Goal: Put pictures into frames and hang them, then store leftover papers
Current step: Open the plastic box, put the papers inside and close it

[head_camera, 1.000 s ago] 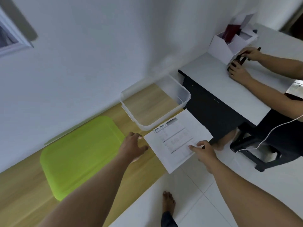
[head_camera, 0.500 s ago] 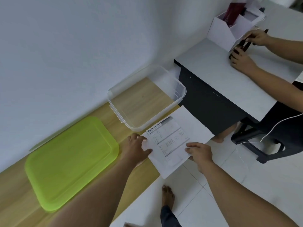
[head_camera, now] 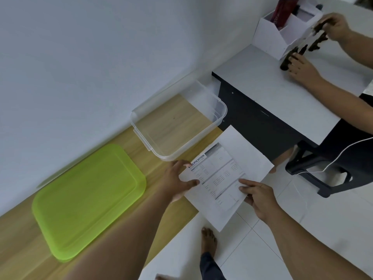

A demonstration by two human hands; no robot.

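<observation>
Wooden shelf by white wall carries clear bin, green lid set aside. Left hand and right hand both pinch printed sheet by opposite edges, just beside open bin, likely squaring for storage.

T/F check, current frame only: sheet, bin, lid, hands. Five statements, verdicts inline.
1. Both the left hand and the right hand hold the printed sheet. True.
2. The clear plastic bin already holds papers. False: nothing shows inside it, and the wooden surface shows through it.
3. The green lid is closed on the bin. False: it lies flat on the wooden surface, beside the bin.
4. The sheet is outside the bin. True.
5. Nobody else is in view. False: a second person's hand rests on the white desk.
</observation>
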